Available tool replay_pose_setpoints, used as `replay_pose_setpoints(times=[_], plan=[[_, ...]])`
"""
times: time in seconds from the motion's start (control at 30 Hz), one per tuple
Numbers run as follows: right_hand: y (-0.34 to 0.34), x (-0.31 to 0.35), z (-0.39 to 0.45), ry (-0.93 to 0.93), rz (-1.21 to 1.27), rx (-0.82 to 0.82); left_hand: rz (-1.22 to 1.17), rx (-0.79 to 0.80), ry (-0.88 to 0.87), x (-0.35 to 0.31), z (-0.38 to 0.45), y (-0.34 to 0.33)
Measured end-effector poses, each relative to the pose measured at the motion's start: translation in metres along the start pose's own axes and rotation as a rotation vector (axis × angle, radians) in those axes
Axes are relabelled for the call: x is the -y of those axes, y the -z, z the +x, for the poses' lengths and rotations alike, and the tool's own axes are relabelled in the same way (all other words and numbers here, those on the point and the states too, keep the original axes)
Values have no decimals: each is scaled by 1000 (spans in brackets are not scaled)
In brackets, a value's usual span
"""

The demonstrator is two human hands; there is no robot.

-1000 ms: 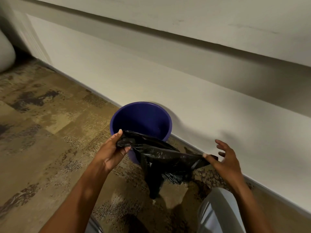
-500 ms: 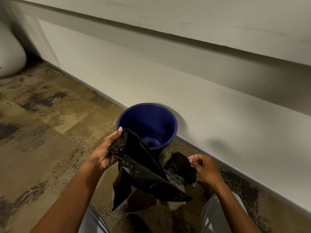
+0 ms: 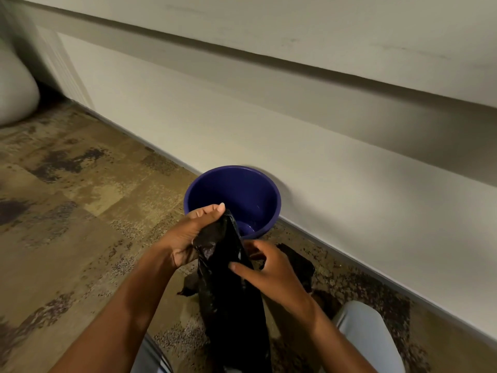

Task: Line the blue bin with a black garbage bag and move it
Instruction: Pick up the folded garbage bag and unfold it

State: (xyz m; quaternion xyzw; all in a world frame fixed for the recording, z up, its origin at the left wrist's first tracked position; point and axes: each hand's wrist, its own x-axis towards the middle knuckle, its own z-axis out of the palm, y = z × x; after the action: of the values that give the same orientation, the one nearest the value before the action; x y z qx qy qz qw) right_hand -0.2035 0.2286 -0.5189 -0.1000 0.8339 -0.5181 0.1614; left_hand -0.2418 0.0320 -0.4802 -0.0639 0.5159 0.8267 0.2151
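Observation:
A round blue bin (image 3: 250, 181) stands upright on the floor against the pale wall, with nothing inside it. Just in front of it hangs a crumpled black garbage bag (image 3: 228, 292), draping down between my knees. My left hand (image 3: 188, 235) grips the bag's top edge close to the bin's near rim. My right hand (image 3: 271, 273) pinches the bag a little lower on its right side, thumb across the plastic. A loose fold of the bag sticks out to the right behind my right hand.
The pale wall (image 3: 322, 170) with a ledge runs diagonally behind the bin. A white rounded object (image 3: 13, 95) sits at the far left. Mottled brown carpet (image 3: 67, 211) stretches to the left. My light trouser knees (image 3: 371, 337) are at the bottom.
My right hand has come in from the right and taken hold of the bag next to my left hand. The bag, once stretched sideways, now hangs in a narrow bunch.

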Motion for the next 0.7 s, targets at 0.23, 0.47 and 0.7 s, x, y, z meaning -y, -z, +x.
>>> replay_pose_setpoints(times=[0.23,0.47,0.7], plan=[[36,-11,-5,-108,119,44,22,-18,-41,-14,-11,36],[70,-22,-11,-171,221,-51,132,-377,-156,-20,-15,55],[73,-17,-10,-310,768,-75,169,-505,-209,2,-14,45]])
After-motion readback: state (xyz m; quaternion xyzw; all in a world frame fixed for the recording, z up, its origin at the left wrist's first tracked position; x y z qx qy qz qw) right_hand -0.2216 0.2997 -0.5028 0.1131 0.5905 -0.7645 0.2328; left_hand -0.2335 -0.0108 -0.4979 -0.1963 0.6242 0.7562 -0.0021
